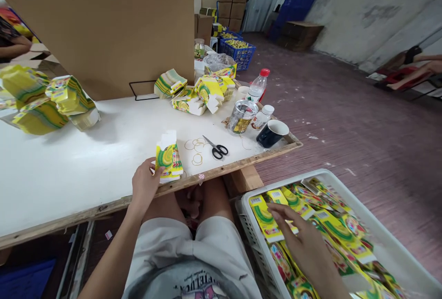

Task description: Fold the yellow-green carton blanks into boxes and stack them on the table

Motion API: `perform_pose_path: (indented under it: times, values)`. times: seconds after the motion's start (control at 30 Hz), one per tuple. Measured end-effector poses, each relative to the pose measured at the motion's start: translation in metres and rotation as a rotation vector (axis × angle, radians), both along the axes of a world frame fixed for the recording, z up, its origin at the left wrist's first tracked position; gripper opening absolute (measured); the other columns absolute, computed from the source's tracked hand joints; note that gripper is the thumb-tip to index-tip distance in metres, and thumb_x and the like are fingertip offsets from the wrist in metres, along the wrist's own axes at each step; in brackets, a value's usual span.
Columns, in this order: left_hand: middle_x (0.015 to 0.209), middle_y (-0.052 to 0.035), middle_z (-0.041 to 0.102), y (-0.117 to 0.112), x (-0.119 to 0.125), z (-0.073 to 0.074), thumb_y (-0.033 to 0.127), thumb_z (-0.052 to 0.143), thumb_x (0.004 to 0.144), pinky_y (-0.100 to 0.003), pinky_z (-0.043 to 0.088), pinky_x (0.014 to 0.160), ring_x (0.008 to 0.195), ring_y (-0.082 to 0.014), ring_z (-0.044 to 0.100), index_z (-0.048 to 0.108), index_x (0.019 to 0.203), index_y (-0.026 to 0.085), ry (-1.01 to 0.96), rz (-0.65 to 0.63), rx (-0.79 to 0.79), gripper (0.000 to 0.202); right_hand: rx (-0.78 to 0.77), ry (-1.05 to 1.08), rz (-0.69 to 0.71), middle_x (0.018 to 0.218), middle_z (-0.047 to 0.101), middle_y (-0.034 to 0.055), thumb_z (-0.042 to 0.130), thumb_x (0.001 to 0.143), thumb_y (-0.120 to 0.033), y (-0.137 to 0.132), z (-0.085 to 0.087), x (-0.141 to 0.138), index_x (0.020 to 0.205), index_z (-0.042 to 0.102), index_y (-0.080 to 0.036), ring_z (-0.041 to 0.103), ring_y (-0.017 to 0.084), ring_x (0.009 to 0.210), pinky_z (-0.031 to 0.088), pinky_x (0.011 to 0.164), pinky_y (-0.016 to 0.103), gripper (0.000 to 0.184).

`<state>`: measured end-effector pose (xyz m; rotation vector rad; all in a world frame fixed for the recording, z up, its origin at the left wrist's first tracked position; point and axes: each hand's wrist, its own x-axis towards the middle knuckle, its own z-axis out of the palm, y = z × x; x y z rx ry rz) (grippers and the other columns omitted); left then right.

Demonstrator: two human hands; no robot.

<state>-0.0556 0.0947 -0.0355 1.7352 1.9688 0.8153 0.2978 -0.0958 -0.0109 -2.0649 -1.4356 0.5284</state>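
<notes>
My left hand point(145, 180) grips a small stack of flat yellow cartons point(167, 158) by its left side, thumb on the front, near the front edge of the white table point(117, 152). The cartons have green melon-like pictures and white flaps at the top. To the right, my right hand point(300, 239) is over a white plastic basket point(329, 175), its fingers stretched out and nothing visible in them. Flat yellow cartons point(264, 216) fill much of the basket; whether my fingertips touch them I cannot tell.
Black-handled scissors point(218, 150) and rubber bands point(196, 158) lie beside the stack. A dark mug point(272, 133), a jar point(241, 117) and bottles stand at the table's right end. Carton bundles point(207, 92) lie behind, by a large cardboard sheet point(113, 27).
</notes>
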Motion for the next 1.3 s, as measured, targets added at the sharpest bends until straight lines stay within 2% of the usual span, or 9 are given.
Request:
perform_pose_path:
  times: [0.17, 0.37, 0.5, 0.63, 0.77, 0.9, 1.0, 1.2, 1.3]
  values:
    - [0.077, -0.0032, 0.067, -0.029, 0.009, 0.024, 0.036, 0.057, 0.087, -0.03, 0.051, 0.067, 0.068, -0.0192, 0.062, 0.063, 0.092, 0.018, -0.14, -0.027, 0.091, 0.02, 0.351, 0.065, 0.072, 0.101, 0.078, 0.0061, 0.053, 0.098, -0.034, 0.034, 0.014, -0.07, 0.1, 0.072, -0.026, 0.073, 0.023, 0.092, 0.057, 0.08, 0.034, 0.021]
    - [0.078, -0.0027, 0.071, -0.093, 0.045, 0.043, 0.026, 0.062, 0.09, -0.023, 0.052, 0.068, 0.071, -0.0161, 0.065, 0.067, 0.084, 0.018, -0.496, -0.468, 0.089, 0.011, 0.466, 0.132, 0.404, 0.146, 0.055, 0.01, 0.053, 0.098, -0.018, 0.056, 0.024, -0.138, 0.146, 0.044, -0.027, 0.05, 0.025, 0.134, 0.045, 0.106, 0.041, 0.049]
    - [0.076, -0.0032, 0.069, -0.108, 0.051, 0.039, 0.028, 0.065, 0.091, -0.021, 0.049, 0.065, 0.07, -0.0149, 0.062, 0.069, 0.081, 0.018, -0.656, -0.512, -0.075, 0.015, 0.439, 0.309, 0.316, 0.119, 0.065, 0.007, 0.055, 0.097, -0.017, 0.055, 0.019, -0.141, 0.13, 0.054, -0.029, 0.063, 0.021, 0.106, 0.055, 0.081, 0.031, 0.036]
    - [0.1, -0.0078, 0.075, -0.11, 0.056, 0.034, 0.047, 0.07, 0.087, -0.028, 0.052, 0.084, 0.09, -0.0203, 0.067, 0.073, 0.109, 0.02, -1.074, -0.617, -0.39, 0.034, 0.463, 0.504, 0.207, 0.089, 0.062, -0.001, 0.061, 0.093, -0.018, 0.047, 0.018, -0.145, 0.113, 0.058, -0.028, 0.059, 0.013, 0.07, 0.05, 0.061, 0.023, 0.022]
    - [0.101, -0.0088, 0.077, -0.11, 0.064, 0.032, 0.052, 0.074, 0.082, -0.033, 0.052, 0.091, 0.094, -0.0231, 0.071, 0.074, 0.116, 0.02, -1.381, -0.622, -0.58, 0.046, 0.485, 0.608, 0.159, 0.084, 0.06, -0.0016, 0.06, 0.093, -0.019, 0.042, 0.018, -0.154, 0.107, 0.06, -0.027, 0.054, 0.012, 0.065, 0.046, 0.058, 0.022, 0.016]
    - [0.086, -0.0072, 0.078, -0.109, 0.07, 0.026, 0.047, 0.076, 0.082, -0.031, 0.056, 0.078, 0.078, -0.0218, 0.073, 0.075, 0.105, 0.017, -1.43, -0.444, -0.557, 0.037, 0.508, 0.547, 0.056, 0.11, 0.062, 0.0068, 0.063, 0.092, -0.024, 0.042, 0.013, -0.151, 0.124, 0.058, -0.024, 0.057, 0.015, 0.075, 0.05, 0.064, 0.025, 0.033]
    - [0.085, -0.0071, 0.078, -0.109, 0.071, 0.021, 0.047, 0.072, 0.085, -0.031, 0.056, 0.075, 0.077, -0.0213, 0.072, 0.072, 0.101, 0.015, -1.329, -0.391, -0.468, 0.035, 0.334, 0.533, 0.111, 0.095, 0.068, 0.0058, 0.061, 0.094, -0.031, 0.041, 0.004, -0.145, 0.106, 0.067, -0.02, 0.06, 0.017, 0.074, 0.051, 0.066, 0.027, 0.017]
    - [0.089, -0.005, 0.073, -0.108, 0.064, 0.026, 0.041, 0.071, 0.088, -0.031, 0.055, 0.077, 0.085, -0.0215, 0.069, 0.04, 0.139, 0.024, -1.102, -0.506, -0.35, 0.062, 0.355, 0.666, 0.041, 0.103, 0.072, 0.0064, 0.063, 0.094, -0.031, 0.039, -0.002, -0.133, 0.128, 0.053, -0.024, 0.067, 0.018, 0.081, 0.054, 0.067, 0.026, 0.036]
    - [0.095, -0.007, 0.073, -0.104, 0.056, 0.035, 0.038, 0.07, 0.089, -0.029, 0.053, 0.08, 0.09, -0.0208, 0.068, 0.046, 0.135, 0.024, -1.071, -0.635, -0.419, 0.054, 0.339, 0.689, 0.188, 0.107, 0.071, 0.0065, 0.061, 0.095, -0.031, 0.041, 0.003, -0.123, 0.126, 0.058, -0.026, 0.068, 0.018, 0.083, 0.054, 0.067, 0.025, 0.031]
